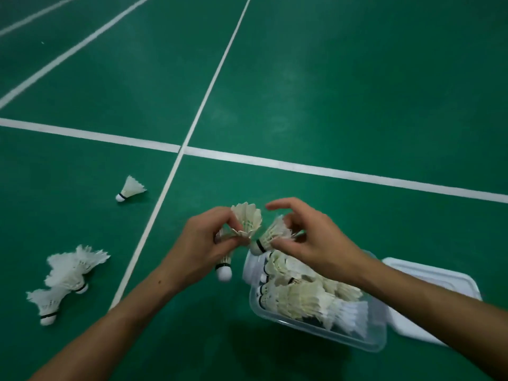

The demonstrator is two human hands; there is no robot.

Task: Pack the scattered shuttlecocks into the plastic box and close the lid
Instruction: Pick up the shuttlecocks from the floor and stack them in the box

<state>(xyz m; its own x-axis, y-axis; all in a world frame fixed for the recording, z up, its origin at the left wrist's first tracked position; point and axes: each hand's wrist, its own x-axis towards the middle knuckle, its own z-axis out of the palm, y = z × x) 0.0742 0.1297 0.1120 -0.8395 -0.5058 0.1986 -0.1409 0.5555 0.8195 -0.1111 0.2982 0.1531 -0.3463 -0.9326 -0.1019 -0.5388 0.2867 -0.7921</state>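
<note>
Green court flooring (pixel 330 92) crossed by white painted lines (pixel 302 167) fills the head view. The landmark is a clear rectangular plastic box (pixel 316 327) low and right of centre, open on top and packed with rows of cream-white feather shuttlecocks (pixel 299 292) lying on their sides, their cork ends toward the box's left wall. A white rectangular plastic lid (pixel 439 279) lies flat on the floor just beyond the box, touching or nearly touching its far right side.

Just left of the box and above floor level, the left hand (pixel 203 246) grips a cluster of feather shuttlecocks (pixel 246 220), fingers curled round the skirts; one white cork tip (pixel 224 273) hangs below the palm. Over the box's near-left corner the right hand (pixel 308 237) pinches a single feather shuttlecock (pixel 270 233) between thumb and fingers, its black-banded cork pointing down-left toward the box rim.

Well left of the box, a loose pile of white shuttlecocks (pixel 68 273) lies on the floor. Farther up and left of the box, a lone white shuttlecock (pixel 129 189) lies beside a painted line.
</note>
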